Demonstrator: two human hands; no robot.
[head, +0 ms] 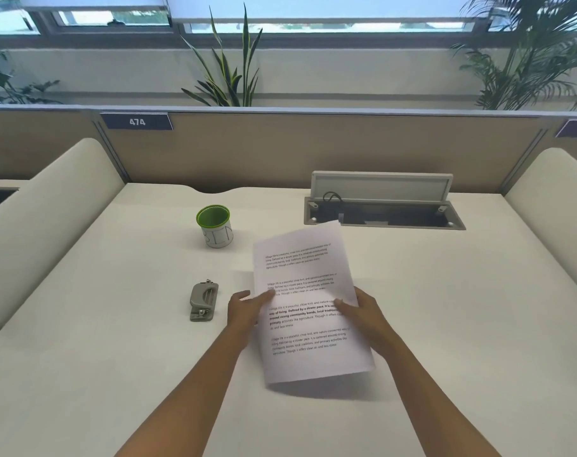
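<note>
A white printed sheet of paper [308, 291] with several paragraphs of text is lifted a little above the desk, its shadow below its near edge. My left hand [245, 308] holds its left edge, thumb on top of the page. My right hand [362, 311] holds its right edge, thumb lying on the print. A grey hole punch [203, 301] lies on the desk just left of my left hand. A white cup with a green rim [214, 225] stands farther back on the left.
The pale desk [461, 308] has an open cable hatch [384, 212] with its lid up at the back right. A tan partition [280, 150] labelled 474 closes the back. Curved side panels flank the desk, and plants stand behind the partition.
</note>
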